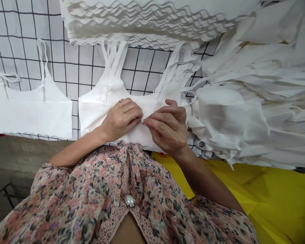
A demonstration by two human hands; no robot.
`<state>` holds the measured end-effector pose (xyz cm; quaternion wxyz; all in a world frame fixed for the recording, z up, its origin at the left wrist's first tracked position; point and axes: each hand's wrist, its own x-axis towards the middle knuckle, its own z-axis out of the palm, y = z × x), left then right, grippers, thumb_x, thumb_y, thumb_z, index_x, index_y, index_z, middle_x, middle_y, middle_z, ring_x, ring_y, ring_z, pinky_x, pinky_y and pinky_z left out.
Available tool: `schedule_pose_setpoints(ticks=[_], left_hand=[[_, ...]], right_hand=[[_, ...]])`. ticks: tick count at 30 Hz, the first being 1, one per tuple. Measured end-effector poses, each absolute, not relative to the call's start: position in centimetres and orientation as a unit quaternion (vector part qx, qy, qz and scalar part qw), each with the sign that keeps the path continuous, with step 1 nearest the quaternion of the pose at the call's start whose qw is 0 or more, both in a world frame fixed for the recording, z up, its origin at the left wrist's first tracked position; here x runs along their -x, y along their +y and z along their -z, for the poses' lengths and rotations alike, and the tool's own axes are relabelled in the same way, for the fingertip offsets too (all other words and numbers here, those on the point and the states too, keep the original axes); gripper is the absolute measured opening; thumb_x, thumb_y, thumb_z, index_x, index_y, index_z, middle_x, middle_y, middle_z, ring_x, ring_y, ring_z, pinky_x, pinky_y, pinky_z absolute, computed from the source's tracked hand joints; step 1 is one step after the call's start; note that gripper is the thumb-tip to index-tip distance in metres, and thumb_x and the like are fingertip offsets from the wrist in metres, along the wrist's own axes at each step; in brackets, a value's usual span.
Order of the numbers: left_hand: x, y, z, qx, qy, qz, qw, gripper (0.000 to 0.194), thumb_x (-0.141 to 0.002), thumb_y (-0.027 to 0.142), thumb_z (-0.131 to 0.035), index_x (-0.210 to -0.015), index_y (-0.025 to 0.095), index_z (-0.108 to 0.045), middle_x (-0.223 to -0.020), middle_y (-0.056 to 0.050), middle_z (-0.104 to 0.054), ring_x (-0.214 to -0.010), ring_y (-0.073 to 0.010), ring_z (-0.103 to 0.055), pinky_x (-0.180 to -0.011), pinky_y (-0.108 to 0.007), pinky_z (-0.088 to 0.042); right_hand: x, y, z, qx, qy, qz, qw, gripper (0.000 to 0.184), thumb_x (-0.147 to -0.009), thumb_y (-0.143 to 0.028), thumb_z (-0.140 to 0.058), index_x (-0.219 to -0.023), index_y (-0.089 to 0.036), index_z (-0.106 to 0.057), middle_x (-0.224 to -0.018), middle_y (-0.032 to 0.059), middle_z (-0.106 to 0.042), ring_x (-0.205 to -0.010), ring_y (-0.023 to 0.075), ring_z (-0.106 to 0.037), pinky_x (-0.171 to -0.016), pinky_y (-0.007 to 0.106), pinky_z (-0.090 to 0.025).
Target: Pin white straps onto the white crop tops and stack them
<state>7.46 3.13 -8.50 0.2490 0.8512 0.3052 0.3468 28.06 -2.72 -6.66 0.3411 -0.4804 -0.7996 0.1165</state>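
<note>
A fine white thread (138, 119) runs between the fingertips of both hands, just above the middle of a white camisole (96, 115) that lies with its straps toward the far side. The left hand (120, 120) is curled closed around one end, and the right hand (167, 127) holds a narrow pinch at the other; any needle there is too small to tell. A second camisole (33, 115) lies to the left on a wire grid panel (66, 78), and a heap of white garments (234, 115) crowds in from the right. A loosened pinch could lose the thread against the white cloth, a hard tug could pucker the fabric, and the heap could slide onto the work.
</note>
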Motion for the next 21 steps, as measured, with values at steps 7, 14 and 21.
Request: schedule_pose_setpoints(ticks=[7, 14, 21], left_hand=[[-7.0, 3.2, 8.3, -0.845, 0.307, -0.319, 0.301, 0.017, -0.106, 0.017, -0.057, -0.091, 0.022, -0.062, -0.088, 0.0, -0.076, -0.086, -0.0143, -0.068, -0.078, -0.03, -0.056], [-7.2, 3.8, 8.4, -0.854, 0.292, -0.332, 0.276, 0.011, -0.108, 0.023, -0.061, -0.101, 0.02, -0.068, -0.088, -0.002, -0.074, -0.084, -0.0152, -0.065, -0.077, -0.03, -0.054], [-6.8, 4.1, 8.4, -0.859, 0.312, -0.289, 0.286, 0.017, -0.108, 0.028, -0.065, -0.093, 0.02, -0.069, -0.079, -0.001, -0.069, -0.076, -0.0154, -0.06, -0.073, -0.031, -0.051]], right_hand=[[-28.7, -2.4, 6.1, 0.468, -0.825, -0.116, 0.295, 0.02, -0.104, -0.016, -0.057, -0.103, -0.031, -0.07, -0.095, 0.0013, -0.073, -0.099, 0.0209, -0.066, -0.119, 0.054, -0.049], [-30.3, 1.0, 5.1, 0.438, -0.841, -0.238, 0.209, 0.021, -0.108, -0.026, -0.053, -0.102, -0.023, -0.073, -0.091, 0.0061, -0.071, -0.099, 0.0242, -0.062, -0.097, 0.051, -0.054], [-30.0, 4.5, 3.6, 0.368, -0.881, -0.285, 0.085, 0.039, -0.111, -0.02, -0.039, -0.083, -0.021, -0.067, -0.081, 0.0075, -0.062, -0.096, 0.0237, -0.054, -0.092, 0.045, -0.045]])
